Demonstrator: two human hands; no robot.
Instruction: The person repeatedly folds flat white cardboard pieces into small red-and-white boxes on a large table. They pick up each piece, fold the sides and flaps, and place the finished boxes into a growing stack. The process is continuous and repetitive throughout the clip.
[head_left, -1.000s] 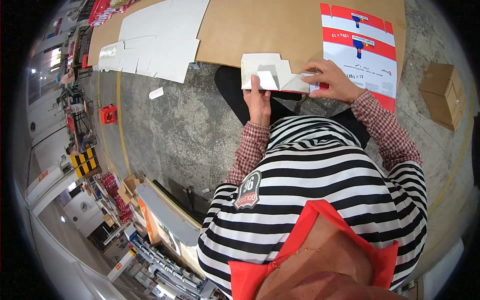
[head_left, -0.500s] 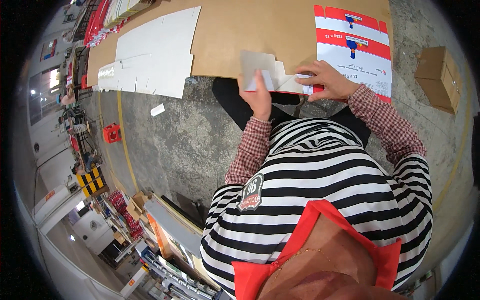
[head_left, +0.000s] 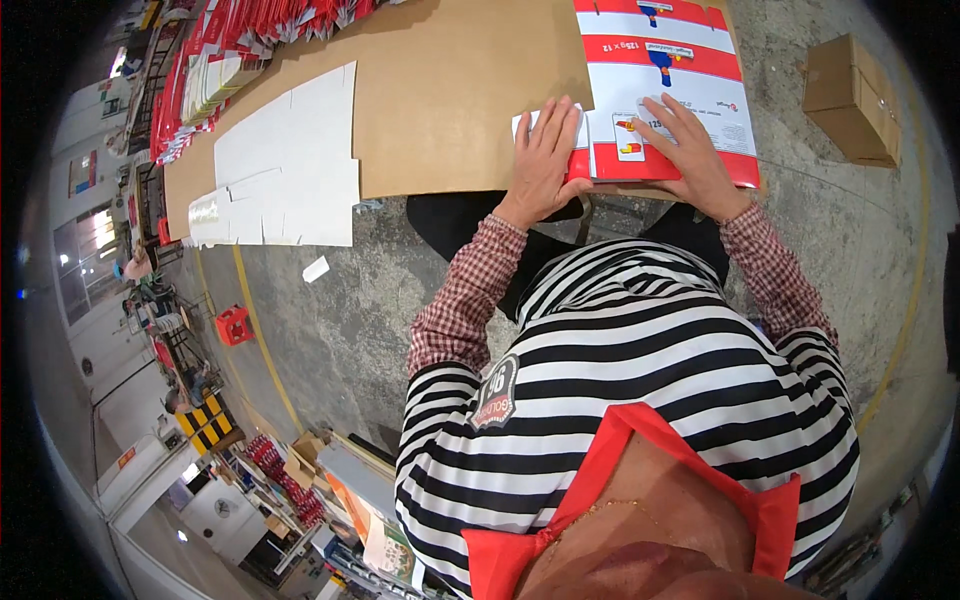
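Observation:
A folded red-and-white printed carton (head_left: 628, 150) lies flat at the table's near edge, against a larger printed cardboard sheet (head_left: 715, 110) with red bands. On the carton's left end rests my left hand (head_left: 545, 160), palm down, its fingers stretched out and close together. My right hand (head_left: 695, 155) lies over the right part of the carton and the printed sheet, fingers spread. Both hands press down from above without grasping anything. Where the carton ends under my right hand is hidden.
A plain white cardboard blank (head_left: 285, 170) with slits lies left on the brown table (head_left: 450, 110). Red-and-white folded cartons (head_left: 215, 75) are piled at the far left. A brown box (head_left: 850, 100) stands on the floor at right, and a red crate (head_left: 233, 325) at left.
My left hand held up a grey-backed flap of the carton; now that flap is folded down and the hand lies flat on it. My right hand has shifted right and spread its fingers.

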